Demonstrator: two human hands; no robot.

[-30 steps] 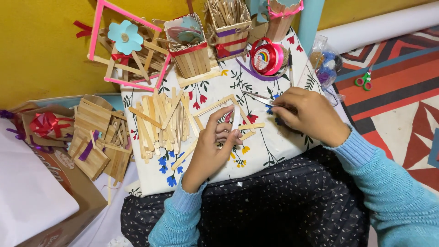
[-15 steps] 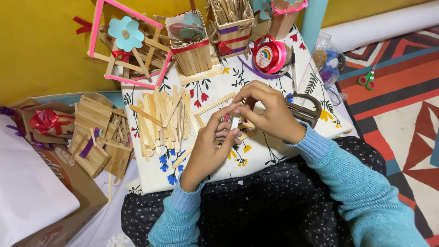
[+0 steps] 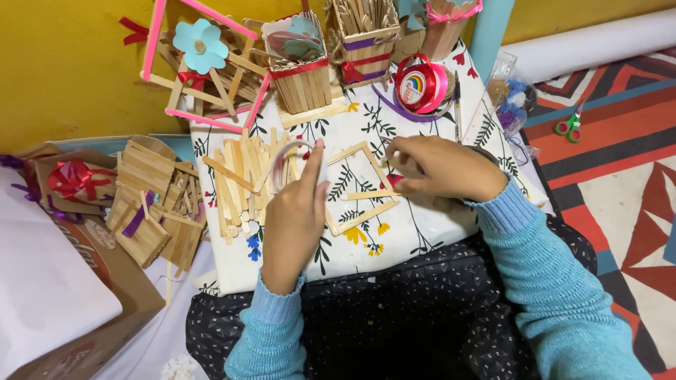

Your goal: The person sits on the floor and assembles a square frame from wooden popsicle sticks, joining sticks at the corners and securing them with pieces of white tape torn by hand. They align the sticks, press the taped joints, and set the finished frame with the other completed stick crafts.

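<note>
Fingers of the right hand (image 3: 440, 167) are pinched together at centre frame, closed on the right end of a single craft stick (image 3: 370, 195) that lies nearly level, its long axis running left to right across the lower half of a square stick frame (image 3: 355, 186). A small red object shows just under those fingertips; what it is cannot be told. The left hand (image 3: 296, 211), lower and to the left, has its thumb and forefinger raised and curled loosely around a thin clear ring, probably a tape roll (image 3: 290, 163), which it holds just off the frame's upper-left corner; how firmly it grips cannot be read from this view. The frame sits between the two hands, tilted so its corners point roughly up-left and down-right, flat on a white floral cloth (image 3: 422, 239) spread over the person's lap. The loose stick is nearer the right hand, which touches it; the left hand's fingertips are near its left end but apart from it. Just left of the left hand lies a loose pile of sticks (image 3: 236, 179), fanned at mixed angles. Further out, at upper left of the frame, a pink-edged stick construction with a blue paper flower (image 3: 201, 46) leans by the yellow wall; top centre holds two stick-built boxes (image 3: 303, 81) and a spool of pink ribbon (image 3: 421, 83). Far left, more stick pieces (image 3: 151, 204) rest on cardboard. Small green scissors (image 3: 569, 125) lie on the patterned rug at right.
</note>
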